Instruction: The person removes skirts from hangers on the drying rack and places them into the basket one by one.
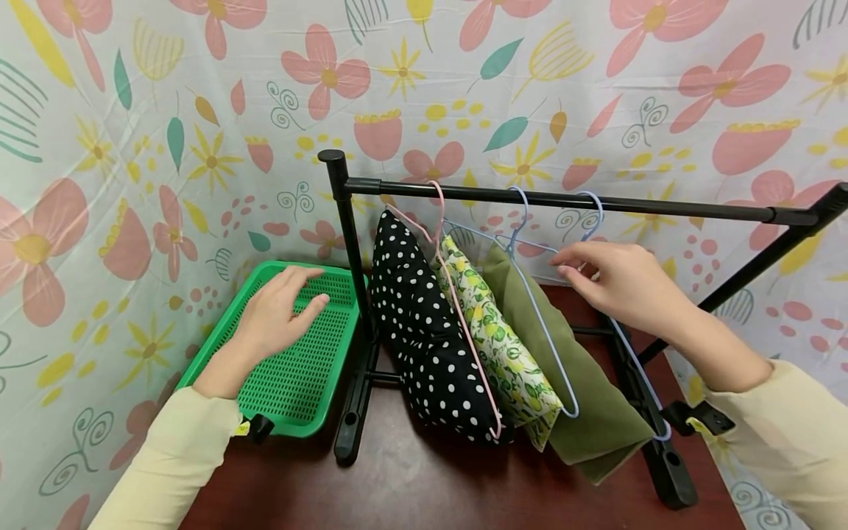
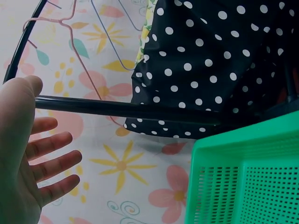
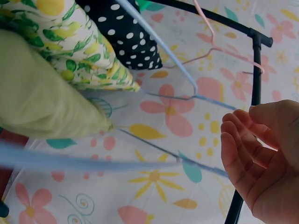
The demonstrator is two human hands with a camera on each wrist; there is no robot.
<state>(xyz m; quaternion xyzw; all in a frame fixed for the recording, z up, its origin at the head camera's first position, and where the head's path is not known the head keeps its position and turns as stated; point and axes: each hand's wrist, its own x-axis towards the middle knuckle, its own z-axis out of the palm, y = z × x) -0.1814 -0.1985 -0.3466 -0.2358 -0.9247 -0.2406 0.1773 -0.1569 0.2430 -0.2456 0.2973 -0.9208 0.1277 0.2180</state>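
My right hand [image 1: 623,283] hovers below the black rail, its fingers loosely bent beside a blue hanger [image 1: 545,324] and in front of another blue hanger [image 1: 592,213], whose neck it partly hides. Nothing shows between thumb and fingers in the right wrist view. An olive cloth [image 1: 563,368], a lemon-print cloth [image 1: 500,338] and a black cloth with white dots [image 1: 424,338] hang on the hangers, the dotted one on a pink hanger [image 1: 464,316]. Over the green basket [image 1: 308,427], my left hand [image 1: 274,313] is held with its fingers apart, near the rack's left post.
The black clothes rack [image 1: 695,208] stands on a dark red-brown table [image 1: 424,486]. Its feet [image 1: 354,427] reach toward me at both sides. The basket is left of the rack, and a flower-print curtain [image 1: 245,110] hangs behind everything.
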